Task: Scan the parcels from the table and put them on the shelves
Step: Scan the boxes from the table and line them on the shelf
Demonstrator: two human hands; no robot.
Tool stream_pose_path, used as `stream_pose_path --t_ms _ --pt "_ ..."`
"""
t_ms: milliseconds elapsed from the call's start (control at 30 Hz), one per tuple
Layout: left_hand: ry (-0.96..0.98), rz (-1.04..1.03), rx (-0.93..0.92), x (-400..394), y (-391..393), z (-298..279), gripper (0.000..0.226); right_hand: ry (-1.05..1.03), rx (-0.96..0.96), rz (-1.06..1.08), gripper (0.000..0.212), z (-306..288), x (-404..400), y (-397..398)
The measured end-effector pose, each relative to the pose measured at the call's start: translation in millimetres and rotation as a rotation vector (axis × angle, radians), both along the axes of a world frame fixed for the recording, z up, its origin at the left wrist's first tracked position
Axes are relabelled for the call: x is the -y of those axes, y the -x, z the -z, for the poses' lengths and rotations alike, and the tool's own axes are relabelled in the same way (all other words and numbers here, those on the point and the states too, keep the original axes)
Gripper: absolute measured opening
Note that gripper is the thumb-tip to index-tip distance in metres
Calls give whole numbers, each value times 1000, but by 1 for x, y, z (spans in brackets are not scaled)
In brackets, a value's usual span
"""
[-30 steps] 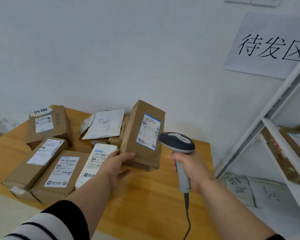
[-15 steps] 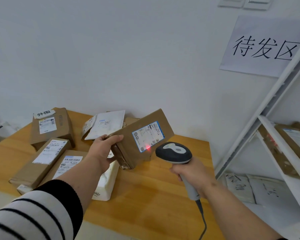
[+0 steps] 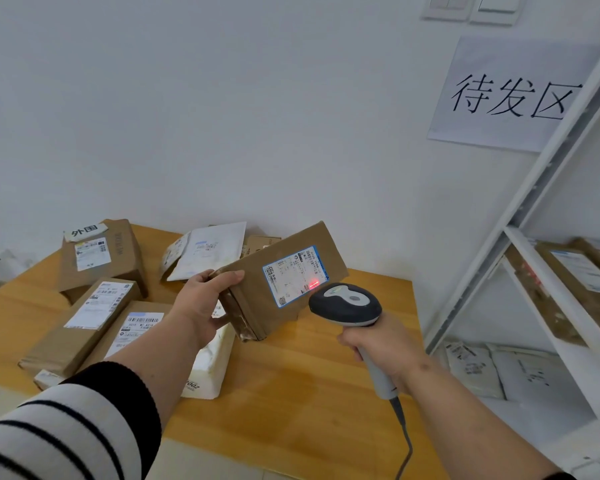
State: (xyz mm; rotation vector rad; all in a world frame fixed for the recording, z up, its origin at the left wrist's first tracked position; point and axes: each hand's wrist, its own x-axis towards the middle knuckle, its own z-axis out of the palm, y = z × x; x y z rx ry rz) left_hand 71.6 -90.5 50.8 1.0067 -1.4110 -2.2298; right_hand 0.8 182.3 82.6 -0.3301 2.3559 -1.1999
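The left hand grips the brown cardboard parcel above the wooden table, long axis toward two o'clock. The right hand, clasping the grey handheld scanner, is nearer the white metal shelves at three o'clock.

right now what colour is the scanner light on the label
Red, on the held parcel's label; head view.

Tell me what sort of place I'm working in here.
Likely a parcel dispatch or mailroom corner: brown cardboard parcels with printed shipping labels piled on a wooden table, a grey handheld barcode scanner, and a white metal shelf rack holding more parcels.
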Motion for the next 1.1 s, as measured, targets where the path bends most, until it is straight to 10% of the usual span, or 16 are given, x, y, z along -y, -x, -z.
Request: stream_pose_path --t_ms 567,1100 --pt "-95 -100 46 -78 -18 4 45 232 123 103 4 6 -46 -2" --pt "-359 81 112 -343 -79 20 23 224 170 29 19 7 -240 -62"
